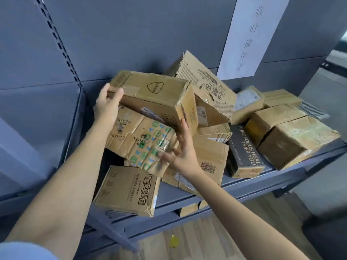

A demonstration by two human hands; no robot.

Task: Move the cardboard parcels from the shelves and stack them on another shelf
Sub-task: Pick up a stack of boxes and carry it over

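Parcels crowd the grey metal shelf (244,188) in front of you, heaped loosely rather than squared up. Your left hand (108,103) grips the left end of the topmost cardboard box (155,96), thumb over its top edge and fingers wrapped under; that box sits tilted on the heap. Your right hand (180,149) is spread wide with fingers apart, palm toward the box's lower right corner, holding nothing; you cannot tell whether the fingertips touch it. Directly beneath lies a crumpled Berkeley-printed box (139,139), and below that a flat carton with bold Chinese characters (127,190) juts past the shelf's front edge. Behind the held box leans a torn corrugated box (204,83), pressing against its right side. Further right stand a black box lettered "PURE FOCUS" (244,151) and several taped brown cartons (296,141), close together. A white paper sign (249,36) hangs on the grey back panel (131,34). Wooden flooring (206,241) shows below.
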